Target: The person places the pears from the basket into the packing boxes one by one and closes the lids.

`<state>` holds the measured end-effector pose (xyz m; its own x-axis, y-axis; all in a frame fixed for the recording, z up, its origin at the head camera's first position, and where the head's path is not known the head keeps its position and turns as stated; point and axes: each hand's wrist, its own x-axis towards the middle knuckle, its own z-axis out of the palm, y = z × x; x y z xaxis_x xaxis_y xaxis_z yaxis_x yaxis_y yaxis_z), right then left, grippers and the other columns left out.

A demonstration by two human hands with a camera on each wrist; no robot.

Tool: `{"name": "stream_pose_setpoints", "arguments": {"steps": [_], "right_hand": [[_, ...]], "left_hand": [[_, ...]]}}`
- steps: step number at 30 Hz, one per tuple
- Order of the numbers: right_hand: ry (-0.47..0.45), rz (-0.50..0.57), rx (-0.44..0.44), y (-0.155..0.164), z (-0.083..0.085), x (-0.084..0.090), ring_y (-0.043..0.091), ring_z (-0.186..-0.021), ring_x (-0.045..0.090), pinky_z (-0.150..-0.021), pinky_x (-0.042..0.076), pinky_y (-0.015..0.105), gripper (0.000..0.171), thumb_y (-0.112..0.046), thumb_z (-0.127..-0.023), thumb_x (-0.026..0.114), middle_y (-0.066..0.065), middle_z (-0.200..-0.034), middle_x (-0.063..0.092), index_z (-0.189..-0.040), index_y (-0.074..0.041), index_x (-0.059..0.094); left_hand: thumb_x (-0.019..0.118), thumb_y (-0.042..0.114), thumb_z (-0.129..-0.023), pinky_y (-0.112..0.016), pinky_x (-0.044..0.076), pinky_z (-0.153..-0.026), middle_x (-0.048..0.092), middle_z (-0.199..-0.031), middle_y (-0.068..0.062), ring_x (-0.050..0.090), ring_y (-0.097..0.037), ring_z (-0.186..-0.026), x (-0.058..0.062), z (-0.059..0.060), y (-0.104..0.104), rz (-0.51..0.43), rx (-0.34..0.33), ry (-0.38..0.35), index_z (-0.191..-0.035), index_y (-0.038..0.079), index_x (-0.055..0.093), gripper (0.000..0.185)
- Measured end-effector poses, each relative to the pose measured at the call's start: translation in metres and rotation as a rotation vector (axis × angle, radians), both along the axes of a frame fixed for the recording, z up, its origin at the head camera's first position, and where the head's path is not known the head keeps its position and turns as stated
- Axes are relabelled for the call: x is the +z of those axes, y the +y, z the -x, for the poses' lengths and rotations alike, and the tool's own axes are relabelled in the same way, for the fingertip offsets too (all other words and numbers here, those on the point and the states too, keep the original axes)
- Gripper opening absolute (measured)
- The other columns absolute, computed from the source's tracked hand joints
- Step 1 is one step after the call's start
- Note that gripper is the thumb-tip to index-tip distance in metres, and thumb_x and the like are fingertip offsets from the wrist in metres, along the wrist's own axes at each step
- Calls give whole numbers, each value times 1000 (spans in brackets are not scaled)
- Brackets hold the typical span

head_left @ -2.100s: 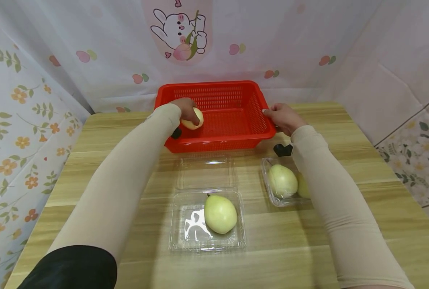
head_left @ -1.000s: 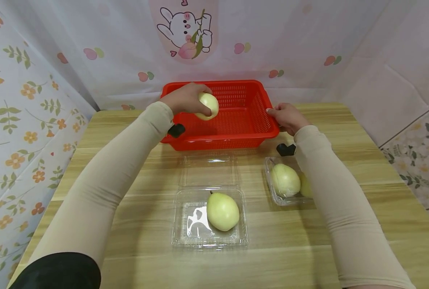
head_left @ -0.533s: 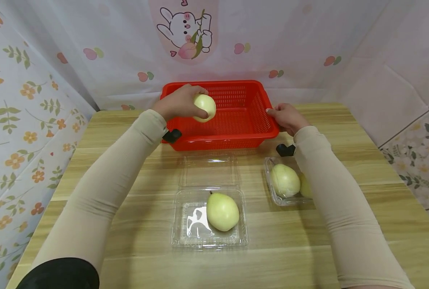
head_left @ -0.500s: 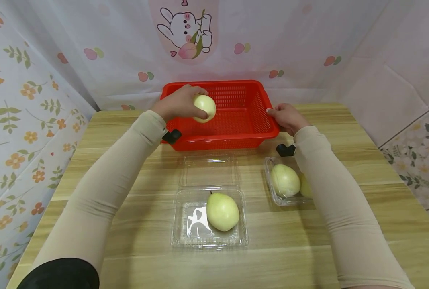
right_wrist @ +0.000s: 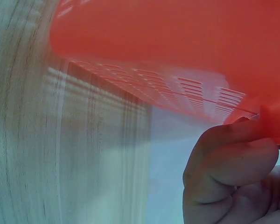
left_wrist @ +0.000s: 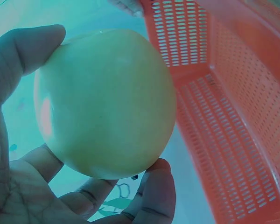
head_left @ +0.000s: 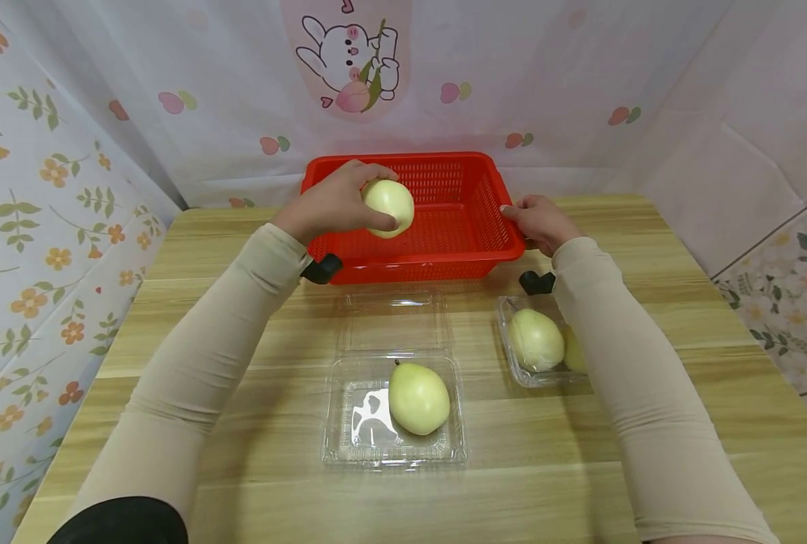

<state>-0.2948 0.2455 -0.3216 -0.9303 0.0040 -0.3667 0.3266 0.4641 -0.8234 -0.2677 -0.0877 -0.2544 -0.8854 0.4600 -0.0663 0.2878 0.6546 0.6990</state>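
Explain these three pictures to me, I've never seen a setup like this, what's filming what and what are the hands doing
No machine here: a person works with bare hands, wearing three cameras. The wide picture comes from a head camera looking down at a wooden table. The other two come from cameras strapped to each wrist, so they show each hand very close.

The left hand holds a pale pear above a red basket; the left wrist view shows the same pear gripped between thumb and fingers. The right hand holds the basket's right rim, and the right wrist view shows its fingers curled under that red edge.

Nearer the person lie an open clear box with one pear in it, and a second box of fruit partly hidden by the right sleeve.
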Motion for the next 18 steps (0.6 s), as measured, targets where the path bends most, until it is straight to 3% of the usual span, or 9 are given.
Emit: {"name": "stream_pose_setpoints", "arguments": {"steps": [6,18], "right_hand": [[6,5,2,0,0,1,17,-73,68,-70,59,32,32,-30,-104,50,19,-112,54,-116,-1,45],[-2,4,-1,0,-1,1,18,-75,68,-71,59,32,35,-32,-104,51,19,-114,54,-119,-1,45]], "left_hand": [[81,27,-79,-38,53,-83,43,-134,-5,43,-24,-116,4,-10,-3,5,-1,20,-133,19,55,61],[80,26,-78,-41,53,-84,42,-133,-6,46,-27,-112,-1,-33,-10,33,-46,56,-132,19,56,60]]}}
